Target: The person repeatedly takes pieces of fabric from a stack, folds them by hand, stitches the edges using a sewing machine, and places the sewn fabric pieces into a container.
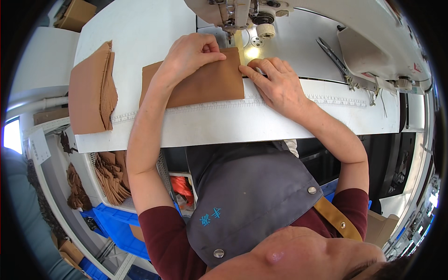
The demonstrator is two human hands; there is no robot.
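Under both hands: brown piece [205, 84] (flat)

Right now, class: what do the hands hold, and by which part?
Both press the brown piece flat: left hand on its top edge, right hand at its right corner.
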